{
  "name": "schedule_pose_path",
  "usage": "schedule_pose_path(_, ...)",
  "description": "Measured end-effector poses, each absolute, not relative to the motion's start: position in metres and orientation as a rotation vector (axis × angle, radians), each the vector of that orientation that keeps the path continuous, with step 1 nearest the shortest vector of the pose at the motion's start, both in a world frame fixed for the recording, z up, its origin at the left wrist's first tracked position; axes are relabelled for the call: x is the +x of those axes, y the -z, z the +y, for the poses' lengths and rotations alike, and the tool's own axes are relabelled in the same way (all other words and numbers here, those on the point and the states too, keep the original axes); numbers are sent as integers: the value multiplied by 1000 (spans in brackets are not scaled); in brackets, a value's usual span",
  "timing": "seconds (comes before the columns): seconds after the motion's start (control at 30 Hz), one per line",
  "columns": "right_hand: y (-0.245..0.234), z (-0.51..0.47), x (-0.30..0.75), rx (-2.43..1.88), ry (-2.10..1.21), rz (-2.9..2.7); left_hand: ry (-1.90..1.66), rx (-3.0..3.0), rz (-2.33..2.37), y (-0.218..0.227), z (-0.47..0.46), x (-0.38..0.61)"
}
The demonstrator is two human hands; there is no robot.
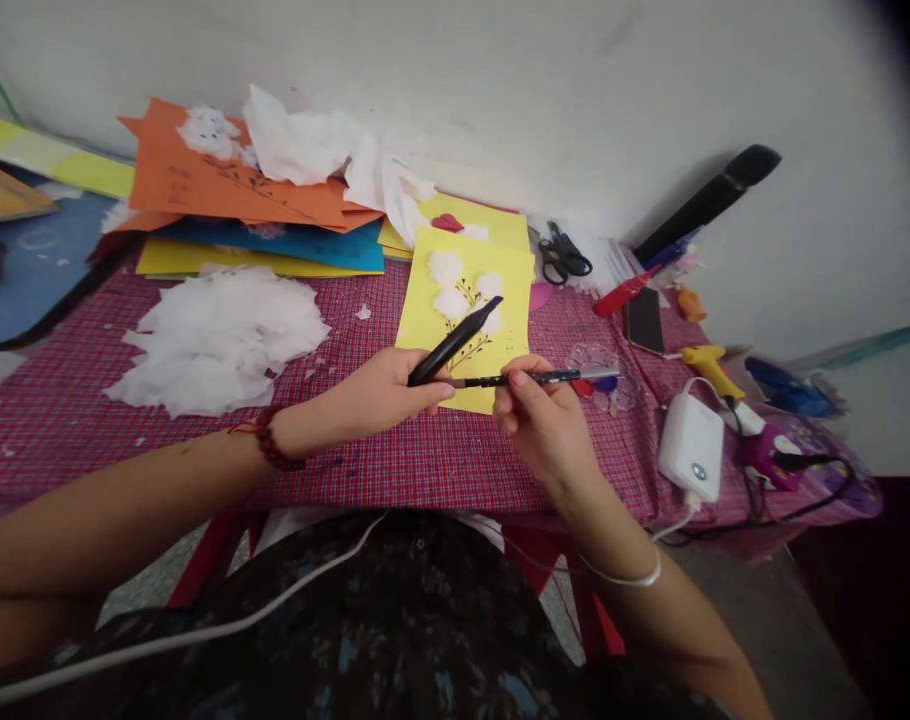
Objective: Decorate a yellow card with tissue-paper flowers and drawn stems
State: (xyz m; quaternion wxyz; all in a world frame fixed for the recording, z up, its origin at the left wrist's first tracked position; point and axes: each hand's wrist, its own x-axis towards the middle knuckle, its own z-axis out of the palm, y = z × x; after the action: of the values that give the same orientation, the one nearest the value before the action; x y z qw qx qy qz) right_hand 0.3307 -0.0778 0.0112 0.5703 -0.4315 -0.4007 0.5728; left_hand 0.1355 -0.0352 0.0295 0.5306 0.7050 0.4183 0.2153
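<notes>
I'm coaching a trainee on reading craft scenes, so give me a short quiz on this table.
1. True or false: the left hand holds a thick black marker.
2. What does the right hand hold? A) scissors B) a thin pen C) a glue gun
3. Fill in: the pile of white cotton lies to the person's ___ of the yellow card.

Key: 1 true; 2 B; 3 left.
</notes>
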Motion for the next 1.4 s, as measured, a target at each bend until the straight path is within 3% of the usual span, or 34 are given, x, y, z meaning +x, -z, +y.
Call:
schedule_pose_path(0.43, -4, -75, 314, -939, -1313, -900, -796, 2088, 995, -26, -45, 145)
schedule_pose_path(0.8, 1, -65, 327, -979, -1416, -1061, -576, 1615, 978, -20, -49, 139)
schedule_pose_path(0.9, 2, -67, 334, -989, -1397, -1106, -665, 1604, 1045, -21, -43, 135)
schedule_pose_path(1.03, -4, -76, 343, -906, -1703, -1291, -918, 1755, 1105, -35, -28, 132)
schedule_pose_path(1.13, -6, -84, 349, -831, -1923, -1413, -825, 1875, 928, -44, -18, 133)
schedule_pose_path(1.23, -3, -89, 353, -796, -2026, -1371, -631, 1711, 815, -41, -16, 137)
schedule_pose_path(1.4, 6, -88, 350, -702, -1873, -916, -780, 1226, 830, -29, -29, 149)
